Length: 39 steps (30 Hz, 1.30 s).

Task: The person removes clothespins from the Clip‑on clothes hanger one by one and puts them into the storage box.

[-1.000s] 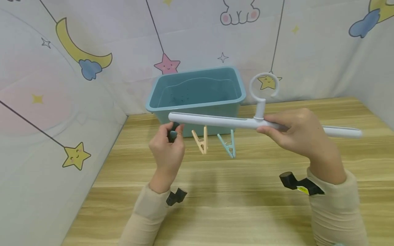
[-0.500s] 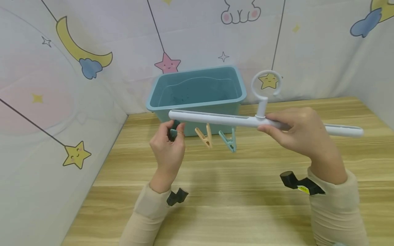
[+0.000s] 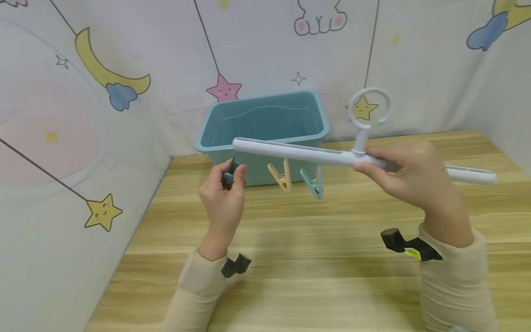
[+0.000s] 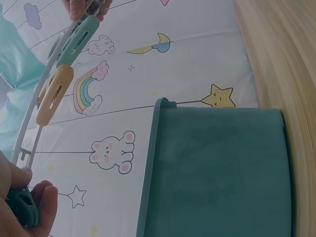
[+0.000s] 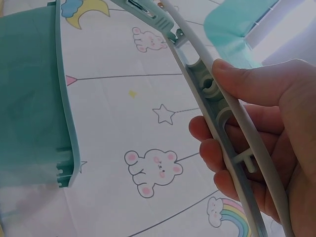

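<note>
A white clip hanger (image 3: 290, 152) with a ring hook (image 3: 389, 103) is held up in front of the bin. My right hand (image 3: 408, 173) grips its bar just right of the hook, fingers wrapped round it in the right wrist view. Two clothespins hang from the bar's left half, one peach (image 3: 282, 177) and one light teal (image 3: 314, 183). Just below the bar's left end, my left hand (image 3: 221, 196) pinches a dark green clothespin (image 4: 23, 210) between thumb and fingers. The fingers hide much of that clothespin in the head view.
A teal plastic bin (image 3: 265, 146) stands at the back of the wood-grain table (image 3: 298, 253), against a patterned cloth wall (image 3: 265, 46). Another cloth side rises at the left edge of the table. Both wrists carry small black cameras.
The hanger has risen and shifted slightly right, its left end coming up. Both hanging clothespins moved with it. My left hand, keeping its clothespin, sits slightly farther below the bar's end.
</note>
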Motion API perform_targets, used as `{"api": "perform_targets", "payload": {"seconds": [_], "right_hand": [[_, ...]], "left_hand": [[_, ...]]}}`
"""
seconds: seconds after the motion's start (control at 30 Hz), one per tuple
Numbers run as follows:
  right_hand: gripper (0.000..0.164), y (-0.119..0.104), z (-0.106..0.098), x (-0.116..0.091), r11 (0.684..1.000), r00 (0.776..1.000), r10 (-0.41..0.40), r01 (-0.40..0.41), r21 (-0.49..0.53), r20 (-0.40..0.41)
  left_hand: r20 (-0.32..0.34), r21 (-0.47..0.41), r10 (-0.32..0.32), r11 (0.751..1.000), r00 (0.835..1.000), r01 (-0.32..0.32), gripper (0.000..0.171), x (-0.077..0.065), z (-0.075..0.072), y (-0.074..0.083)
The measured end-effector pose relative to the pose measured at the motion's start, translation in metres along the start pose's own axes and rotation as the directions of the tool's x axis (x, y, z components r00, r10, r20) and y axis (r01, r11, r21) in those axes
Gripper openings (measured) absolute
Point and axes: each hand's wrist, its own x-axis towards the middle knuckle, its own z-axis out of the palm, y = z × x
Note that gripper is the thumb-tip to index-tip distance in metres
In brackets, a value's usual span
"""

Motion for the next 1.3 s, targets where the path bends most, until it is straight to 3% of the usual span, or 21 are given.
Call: {"api": "perform_targets", "payload": {"seconds": [0.33, 0.63, 0.8, 1.03, 1.3], "right_hand": [[0.062, 0.004, -0.004, -0.002, 1.000, 1.000, 0.026, -0.025, 0.010, -0.013], [0.061, 0.005, -0.006, -0.003, 0.999, 0.999, 0.029, -0.030, -0.012, -0.012], [0.060, 0.006, -0.006, -0.003, 1.000, 1.000, 0.028, -0.028, -0.013, -0.012], [0.059, 0.006, -0.008, -0.003, 0.999, 0.999, 0.030, -0.031, -0.010, -0.016], [0.058, 0.006, -0.008, -0.003, 1.000, 1.000, 0.026, -0.026, 0.003, -0.009]], "left_hand": [[0.060, -0.028, -0.074, 0.997, 0.995, 0.076, 0.017, 0.006, -0.006, -0.014], [0.087, -0.026, -0.201, 0.979, 0.976, 0.204, 0.021, 0.027, -0.006, -0.022], [0.118, -0.077, -0.293, 0.950, 0.949, 0.303, 0.024, 0.036, -0.004, -0.026], [0.166, -0.159, -0.377, 0.902, 0.911, 0.402, 0.022, 0.050, 0.002, -0.031], [0.224, -0.131, -0.486, 0.844, 0.845, 0.520, 0.026, 0.068, 0.008, -0.041]]}}
